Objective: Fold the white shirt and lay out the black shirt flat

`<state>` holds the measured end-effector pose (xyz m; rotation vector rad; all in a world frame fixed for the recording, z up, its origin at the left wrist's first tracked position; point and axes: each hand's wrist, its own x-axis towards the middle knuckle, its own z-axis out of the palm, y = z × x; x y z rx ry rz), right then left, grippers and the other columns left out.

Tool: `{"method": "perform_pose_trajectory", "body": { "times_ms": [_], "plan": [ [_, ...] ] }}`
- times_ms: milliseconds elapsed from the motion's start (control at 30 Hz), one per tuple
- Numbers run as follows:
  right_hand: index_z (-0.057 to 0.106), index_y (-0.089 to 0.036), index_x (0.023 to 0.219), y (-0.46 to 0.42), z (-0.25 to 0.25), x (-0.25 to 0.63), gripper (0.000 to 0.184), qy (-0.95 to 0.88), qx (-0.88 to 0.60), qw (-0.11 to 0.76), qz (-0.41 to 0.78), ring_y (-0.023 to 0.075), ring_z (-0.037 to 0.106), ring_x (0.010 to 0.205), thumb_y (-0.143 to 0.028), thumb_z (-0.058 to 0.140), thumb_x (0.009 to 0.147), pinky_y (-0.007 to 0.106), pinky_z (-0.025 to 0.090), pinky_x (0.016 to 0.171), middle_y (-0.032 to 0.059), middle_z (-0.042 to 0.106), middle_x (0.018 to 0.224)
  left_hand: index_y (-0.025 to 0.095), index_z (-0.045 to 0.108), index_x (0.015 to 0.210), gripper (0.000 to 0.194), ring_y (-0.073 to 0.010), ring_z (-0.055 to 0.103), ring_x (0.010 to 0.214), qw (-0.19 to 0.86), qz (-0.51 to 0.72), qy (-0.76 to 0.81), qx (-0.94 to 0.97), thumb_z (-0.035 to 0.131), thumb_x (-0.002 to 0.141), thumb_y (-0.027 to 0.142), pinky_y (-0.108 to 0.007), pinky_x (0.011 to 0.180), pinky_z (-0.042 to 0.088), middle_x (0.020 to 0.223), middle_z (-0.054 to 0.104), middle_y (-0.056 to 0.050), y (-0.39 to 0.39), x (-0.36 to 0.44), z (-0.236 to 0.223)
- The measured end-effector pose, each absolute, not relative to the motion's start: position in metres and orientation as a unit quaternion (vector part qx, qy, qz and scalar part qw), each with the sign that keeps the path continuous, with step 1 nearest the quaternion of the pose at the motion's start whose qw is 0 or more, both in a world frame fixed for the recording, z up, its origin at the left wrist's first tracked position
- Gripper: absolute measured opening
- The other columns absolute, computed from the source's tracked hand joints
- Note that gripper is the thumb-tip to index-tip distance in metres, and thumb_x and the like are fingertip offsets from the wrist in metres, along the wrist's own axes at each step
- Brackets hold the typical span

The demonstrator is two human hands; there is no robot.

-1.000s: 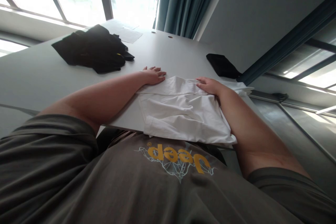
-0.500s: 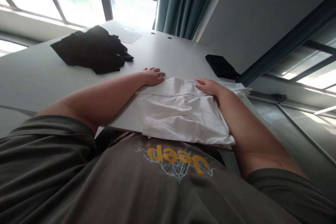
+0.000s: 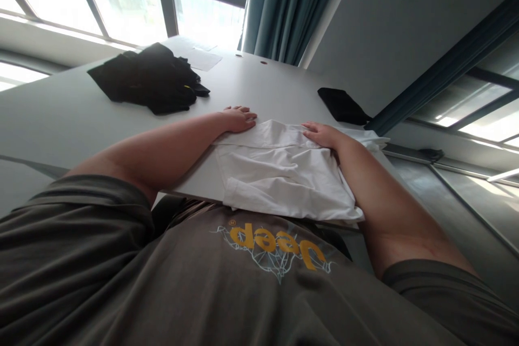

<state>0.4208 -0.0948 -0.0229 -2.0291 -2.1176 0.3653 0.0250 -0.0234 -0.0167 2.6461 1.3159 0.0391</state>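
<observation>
A white garment (image 3: 284, 173) lies folded and creased at the table's near edge, close against my shirt; its exact kind does not show. My left hand (image 3: 239, 119) rests flat at its far left corner, fingers stretched out partly over the tabletop. On the far right part of the cloth lies my right hand (image 3: 320, 134), fingers extended and palm down. Neither hand grips the fabric. More white cloth (image 3: 367, 136) sticks out to the right beyond my right wrist.
A heap of black clothing (image 3: 150, 81) lies on the white table (image 3: 259, 84) at the far left. At the right edge sits a folded black cloth (image 3: 343, 105). Paper sheets (image 3: 204, 58) lie at the back, near the window and blue curtain (image 3: 279, 5).
</observation>
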Motion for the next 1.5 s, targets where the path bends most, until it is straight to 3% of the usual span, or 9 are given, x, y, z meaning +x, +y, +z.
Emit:
{"method": "perform_pose_trajectory", "body": {
  "times_ms": [533,900,1500],
  "plan": [
    [0.07,-0.029,0.165,-0.0959,-0.0222,0.4236,0.07,-0.715,-0.682,0.093,0.123,0.0369,0.047,0.17,-0.059,0.073,0.102,0.05,0.03,0.144,0.0051,0.054,0.179,0.043,0.05,0.18,0.066,-0.034,0.032,0.174,0.092,0.013,0.437,0.894,0.038,0.117,0.059,-0.057,0.142,0.021,0.189,0.039,-0.002,-0.0236,0.0261,-0.0154],
    [0.068,-0.02,0.166,-0.0983,-0.0197,0.4188,0.072,-0.716,-0.681,0.09,0.124,0.0354,0.048,0.169,-0.056,0.069,0.105,0.045,0.03,0.144,0.01,0.054,0.179,0.041,0.048,0.182,0.068,-0.0354,0.033,0.173,0.084,0.004,0.438,0.895,0.036,0.118,0.061,-0.056,0.142,0.021,0.189,0.038,-0.002,-0.0221,0.0255,-0.0161],
    [0.073,-0.026,0.161,-0.0945,-0.0234,0.4239,0.068,-0.715,-0.679,0.111,0.123,0.0365,0.052,0.166,-0.059,0.074,0.101,0.049,0.034,0.142,0.0083,0.058,0.176,0.043,0.049,0.181,0.066,-0.0364,0.034,0.173,0.085,0.01,0.438,0.895,0.036,0.118,0.061,-0.057,0.142,0.022,0.189,0.038,-0.001,-0.0202,0.0259,-0.0169]
  ]
}}
